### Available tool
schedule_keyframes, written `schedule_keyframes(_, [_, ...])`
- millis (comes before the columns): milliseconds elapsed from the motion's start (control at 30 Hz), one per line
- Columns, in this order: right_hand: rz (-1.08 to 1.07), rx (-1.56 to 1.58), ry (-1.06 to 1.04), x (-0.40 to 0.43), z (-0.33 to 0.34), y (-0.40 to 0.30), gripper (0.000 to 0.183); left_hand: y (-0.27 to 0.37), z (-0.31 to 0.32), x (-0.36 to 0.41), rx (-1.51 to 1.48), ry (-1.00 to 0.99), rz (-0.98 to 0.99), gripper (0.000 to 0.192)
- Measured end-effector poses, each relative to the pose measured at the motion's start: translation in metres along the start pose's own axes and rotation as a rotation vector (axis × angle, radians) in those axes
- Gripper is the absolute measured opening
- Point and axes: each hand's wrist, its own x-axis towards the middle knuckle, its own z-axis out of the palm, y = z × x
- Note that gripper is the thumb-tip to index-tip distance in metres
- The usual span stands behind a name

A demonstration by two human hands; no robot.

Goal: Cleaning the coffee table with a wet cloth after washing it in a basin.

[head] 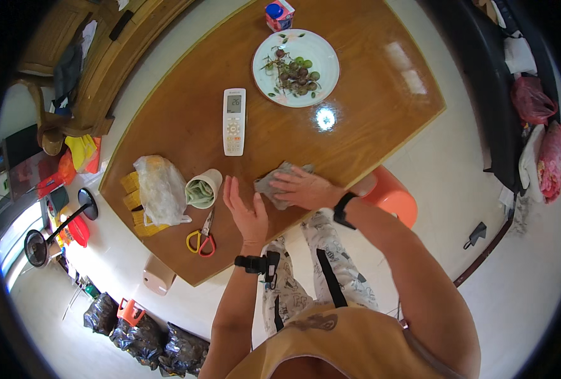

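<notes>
My right hand [304, 188] lies flat on a crumpled grey cloth [280, 199] near the front edge of the wooden table [365, 118]. To its left, my left hand [247, 213] is held with fingers apart and nothing in it, close to a white cup [216, 180] with a greenish cloth or paper inside. Scissors [206, 232] with one yellow and one red handle lie left of that hand. Beyond the hands is a white air-conditioner remote control [234, 122]. Grapes on stems [299, 76] rest on a white plate [266, 47] farther back.
A clear plastic bag [159, 189] sits over yellow woven pieces [143, 227] at the table's left. A small carton with a blue cap [279, 16] stands at the far edge. An orange stool [391, 196] and a beige stool [158, 275] are beside the table.
</notes>
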Motion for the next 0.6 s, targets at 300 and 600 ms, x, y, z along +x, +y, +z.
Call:
schedule_keyframes(300, [0.611,-0.075,0.324,0.025,-0.013,0.011,0.038,-0.014,-0.003,-0.053,0.003,-0.178,-0.076,0.054])
schedule_keyframes(600, [0.459,0.003,0.079,-0.103,-0.011,0.007,0.043,0.005,-0.007,-0.059,-0.006,-0.243,-0.045,0.052])
